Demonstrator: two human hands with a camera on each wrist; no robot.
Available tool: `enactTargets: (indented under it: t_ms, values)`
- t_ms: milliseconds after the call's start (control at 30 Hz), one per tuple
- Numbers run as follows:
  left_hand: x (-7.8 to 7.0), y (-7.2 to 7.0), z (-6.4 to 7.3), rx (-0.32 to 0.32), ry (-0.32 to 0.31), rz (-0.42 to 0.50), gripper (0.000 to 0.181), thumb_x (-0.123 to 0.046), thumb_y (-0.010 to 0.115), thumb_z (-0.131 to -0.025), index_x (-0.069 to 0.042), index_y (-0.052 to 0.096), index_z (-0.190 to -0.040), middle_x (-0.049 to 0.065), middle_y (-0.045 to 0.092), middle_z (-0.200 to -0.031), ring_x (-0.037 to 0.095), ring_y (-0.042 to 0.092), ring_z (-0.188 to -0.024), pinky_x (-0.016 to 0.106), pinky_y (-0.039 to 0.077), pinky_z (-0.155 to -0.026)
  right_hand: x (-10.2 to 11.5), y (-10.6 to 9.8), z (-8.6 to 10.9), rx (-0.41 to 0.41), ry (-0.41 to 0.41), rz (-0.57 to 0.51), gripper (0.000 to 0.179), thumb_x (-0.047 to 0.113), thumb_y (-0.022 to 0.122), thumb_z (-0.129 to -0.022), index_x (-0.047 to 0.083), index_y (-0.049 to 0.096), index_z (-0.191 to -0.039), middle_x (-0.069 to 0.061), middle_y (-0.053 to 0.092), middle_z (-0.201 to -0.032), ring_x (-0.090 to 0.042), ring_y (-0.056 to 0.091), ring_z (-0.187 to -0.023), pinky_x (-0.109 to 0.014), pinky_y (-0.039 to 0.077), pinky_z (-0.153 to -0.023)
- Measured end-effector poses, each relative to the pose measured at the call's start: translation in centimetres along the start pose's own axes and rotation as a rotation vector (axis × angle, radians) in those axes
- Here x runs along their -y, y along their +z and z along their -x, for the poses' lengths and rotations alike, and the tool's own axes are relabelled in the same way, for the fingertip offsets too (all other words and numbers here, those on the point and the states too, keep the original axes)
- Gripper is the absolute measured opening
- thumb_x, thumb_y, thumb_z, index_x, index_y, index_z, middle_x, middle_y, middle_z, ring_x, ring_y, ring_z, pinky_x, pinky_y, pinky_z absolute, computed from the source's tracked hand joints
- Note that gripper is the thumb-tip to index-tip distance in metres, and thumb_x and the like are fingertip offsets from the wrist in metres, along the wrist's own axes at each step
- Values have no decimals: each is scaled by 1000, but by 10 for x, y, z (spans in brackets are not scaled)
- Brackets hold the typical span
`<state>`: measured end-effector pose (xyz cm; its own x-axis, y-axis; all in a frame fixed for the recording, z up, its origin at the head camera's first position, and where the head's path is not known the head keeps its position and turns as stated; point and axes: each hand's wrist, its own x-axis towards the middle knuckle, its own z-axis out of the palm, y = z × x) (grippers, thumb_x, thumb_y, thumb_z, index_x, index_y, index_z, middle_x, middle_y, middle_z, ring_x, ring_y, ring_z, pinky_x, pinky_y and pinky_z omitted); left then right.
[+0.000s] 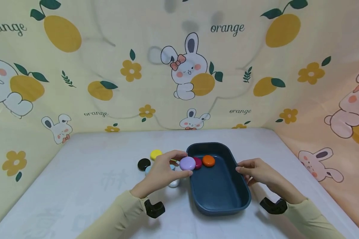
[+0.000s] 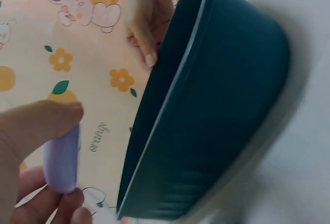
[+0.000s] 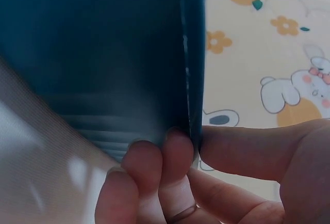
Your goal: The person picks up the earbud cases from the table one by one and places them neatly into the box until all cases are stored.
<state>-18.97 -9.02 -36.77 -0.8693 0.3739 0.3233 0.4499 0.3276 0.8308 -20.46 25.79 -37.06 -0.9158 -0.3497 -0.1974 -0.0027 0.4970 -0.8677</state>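
Observation:
My left hand [image 1: 163, 171] pinches a glossy lilac disc [image 1: 187, 163] between thumb and fingers at the left rim of a dark blue box [image 1: 218, 210]. In the left wrist view, the lilac disc [image 2: 62, 159] stands edge-on, apart from the box wall [image 2: 221, 95]. A crimson disc [image 1: 198, 163], partly hidden by the lilac one, and an orange disc [image 1: 208, 161] lie inside the box. Opposite, my right hand [image 1: 261, 171] holds the box by its right rim. The right wrist view shows the thumb [image 3: 242, 152] on one side of the wall and curled fingers [image 3: 142, 167] on the other.
Left of the box, around and behind my left hand, lie several more discs: yellow [image 1: 156, 154], black [image 1: 144, 164], light blue [image 1: 148, 170] and white [image 1: 174, 183]. A white cloth [image 1: 101, 186] covers the table. A printed curtain [image 1: 131, 96] encloses the back and sides.

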Motion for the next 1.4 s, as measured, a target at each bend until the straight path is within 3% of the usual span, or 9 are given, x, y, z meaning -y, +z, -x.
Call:
enactTargets:
  t_ms: [267, 500, 600, 933, 1400]
  values:
    - [7, 23, -24, -8, 4, -87, 54, -34, 86, -77, -9, 67, -121, -6, 67, -114, 9, 58, -94, 35, 53, -79, 1, -1, -1, -27, 17, -1, 41, 21, 61, -99, -10, 59, -125, -8, 60, -73, -24, 59, -66, -36, 54, -57]
    - [12, 33, -31, 16, -29, -100, 57, -32, 86, -78, -6, 65, -123, -1, 66, -117, 13, 58, -99, 39, 52, -86, 2, 0, 0, -34, 33, 1, 42, 21, 61, -98, -10, 59, -126, -7, 59, -71, -23, 58, -66, -34, 52, -56]
    - [14, 35, -33, 18, -23, -97, 56, -31, 85, -78, -5, 65, -123, 1, 66, -116, 14, 58, -99, 40, 52, -88, 1, 1, 0, -37, 35, 3, 40, 20, 61, -98, -10, 60, -125, -7, 59, -71, -23, 58, -66, -34, 52, -56]
    - [14, 38, -37, 72, -25, -142, 56, -29, 85, -79, -6, 64, -125, 1, 65, -119, 13, 58, -103, 28, 51, -89, 0, 1, -1, -11, 22, 2, 40, 20, 61, -98, -11, 60, -124, -7, 60, -72, -23, 59, -66, -34, 53, -57]
    - [16, 38, -41, 105, -20, -208, 57, -26, 86, -78, -5, 64, -125, 1, 65, -118, 17, 54, -102, 31, 49, -87, 1, 0, -1, -8, 27, -7, 40, 20, 61, -98, -11, 60, -123, -7, 60, -72, -23, 58, -66, -33, 52, -56]
